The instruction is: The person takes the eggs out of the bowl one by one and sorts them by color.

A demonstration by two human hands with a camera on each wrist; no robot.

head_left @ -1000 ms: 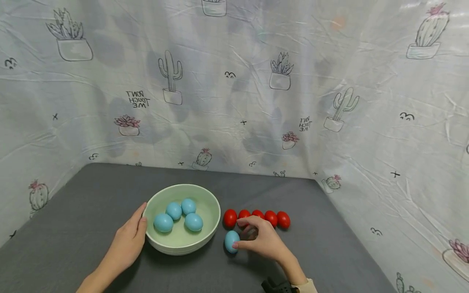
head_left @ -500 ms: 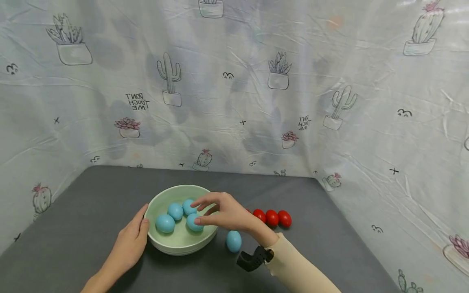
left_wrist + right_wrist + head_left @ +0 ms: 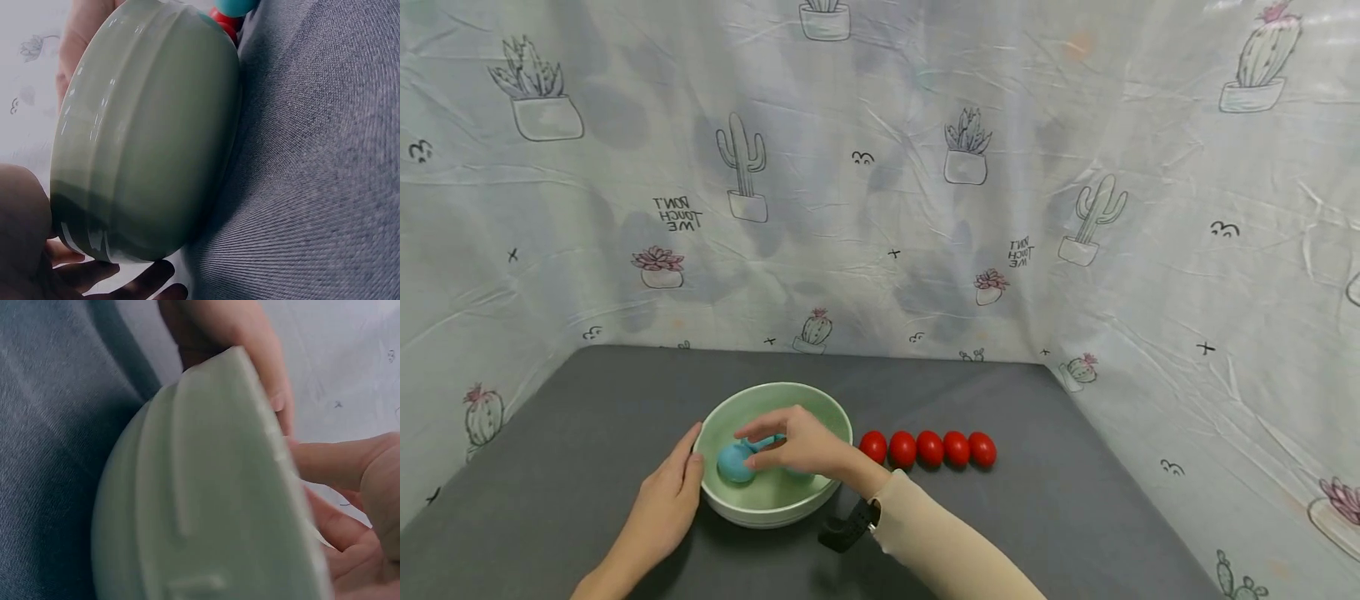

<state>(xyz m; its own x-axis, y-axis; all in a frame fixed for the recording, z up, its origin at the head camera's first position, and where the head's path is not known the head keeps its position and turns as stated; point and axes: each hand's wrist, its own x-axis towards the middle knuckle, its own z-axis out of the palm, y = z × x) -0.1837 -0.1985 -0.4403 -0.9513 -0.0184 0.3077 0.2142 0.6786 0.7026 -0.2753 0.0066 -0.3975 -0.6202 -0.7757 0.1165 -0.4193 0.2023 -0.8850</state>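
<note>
1. The right hand (image 3: pixel 801 446) reached into the pale green bowl (image 3: pixel 835 417) from about 4 o'clock, its fingers spread loosely over the blue eggs (image 3: pixel 733 464). 1 egg showed plainly at the fingertips; the others lay hidden under the palm.
2. That visible egg sat at roughly 9 o'clock from the right hand, inside the bowl on its left half, its long axis lying about level. The right hand was the nearer one to it. I could not tell whether the grip had closed on an egg or was only touching.
3. The left hand (image 3: pixel 662 500) rested open against the bowl's outer wall at about 8 o'clock, fingers straight along the rim, steadying it on the grey desk (image 3: pixel 1075 517).
4. 5 red eggs (image 3: pixel 929 448) stood in a row just right of the bowl.
5. Compared with half a second earlier, the right hand had sunk deeper and further left into the bowl, and the blue egg that lay on the desk by the bowl no longer showed.
</note>
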